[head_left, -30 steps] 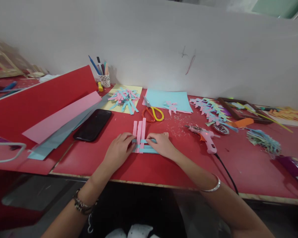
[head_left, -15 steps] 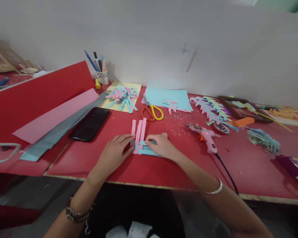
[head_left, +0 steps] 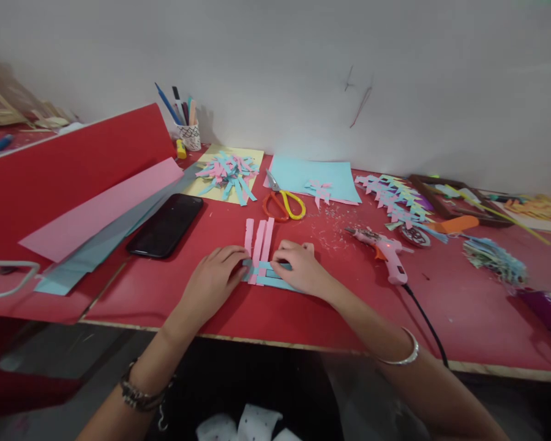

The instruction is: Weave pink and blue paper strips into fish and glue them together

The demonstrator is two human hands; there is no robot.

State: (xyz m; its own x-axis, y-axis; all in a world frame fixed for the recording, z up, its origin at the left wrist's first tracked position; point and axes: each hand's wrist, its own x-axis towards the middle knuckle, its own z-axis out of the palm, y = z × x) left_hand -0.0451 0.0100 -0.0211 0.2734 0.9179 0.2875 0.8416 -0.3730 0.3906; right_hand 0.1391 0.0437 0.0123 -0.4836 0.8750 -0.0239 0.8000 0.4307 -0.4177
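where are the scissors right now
In the head view, the scissors lie just above centre on the red table, beyond the pink strips and by the left edge of the blue sheet.

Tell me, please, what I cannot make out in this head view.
All in the head view:
- Right end of the upper blue strip: hidden by the right hand.
- Whether the left hand pinches or only presses it: its own fingers cover the contact.
- Far end of the glue gun cable: lost past the red table's edge.
- Purple packet: cut off by the right edge.
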